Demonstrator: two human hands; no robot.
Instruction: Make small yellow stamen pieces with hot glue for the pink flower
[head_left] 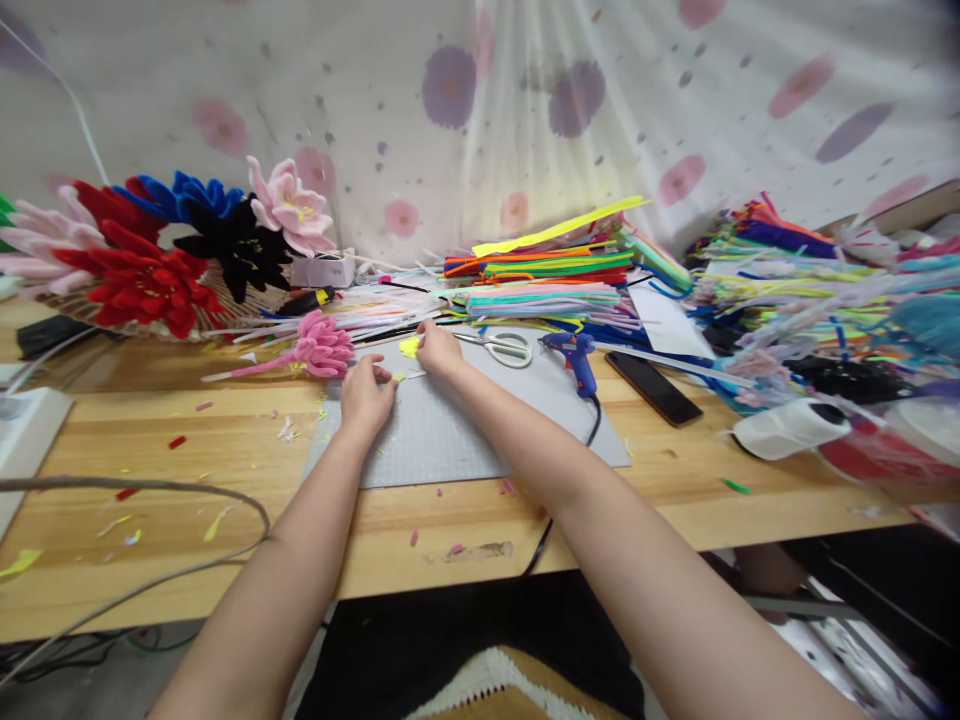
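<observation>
Over the grey cutting board [427, 440], my left hand [366, 398] is bent with its fingertips closed at a small yellow piece [399, 377]. My right hand [439, 350] is farther forward, its fingers pressed together against a brighter yellow piece [409, 346]; the exact grip is partly hidden. A thin pale strip [417, 375] lies between the hands. Just left of them rests a pink fuzzy flower [322, 345] on a stem. White-handled scissors [510, 349] lie beyond my right hand, and a blue glue gun [576, 362] is to their right.
Bundles of coloured pipe cleaners [555, 270] line the back, with a larger heap [795, 270] at right. Finished fuzzy flowers [150, 290] stand at left. A phone [654, 388], a white bottle-like object [791, 428] and a looping cable [225, 490] lie on the wooden table [247, 430].
</observation>
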